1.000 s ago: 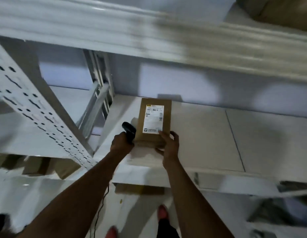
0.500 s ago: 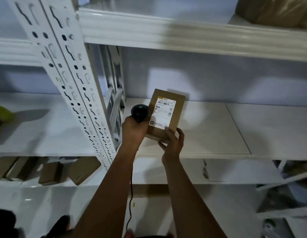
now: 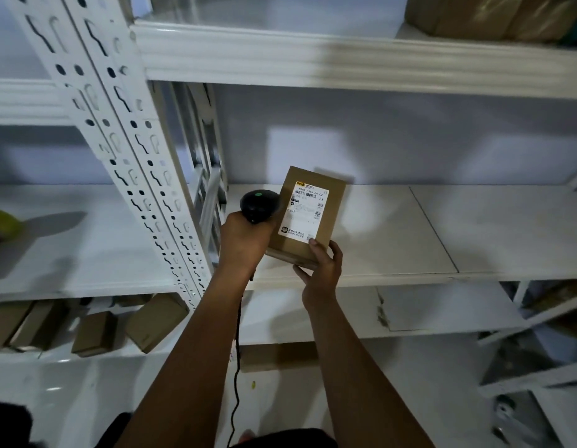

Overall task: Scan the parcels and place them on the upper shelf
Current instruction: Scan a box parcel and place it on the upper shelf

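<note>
bare left hand (image 3: 245, 244) and right hand (image 3: 322, 270), bare forearms (image 3: 190, 350) — dark clothing (image 3: 280, 442) at the lower edge

Yellow-green object (image 3: 2, 218), perhaps tape, at far left edge.

One view only: wide-angle head cam, worn by the person, faced fwd & down at the shelf (image 3: 393, 227), close in. Left hand (image 3: 245, 244) w/ scanner (image 3: 259, 205) & right hand (image 3: 322, 273) w/ parcel (image 3: 308, 218) sat mid-frame; floor (image 3: 86, 399) along btm edge.
</note>
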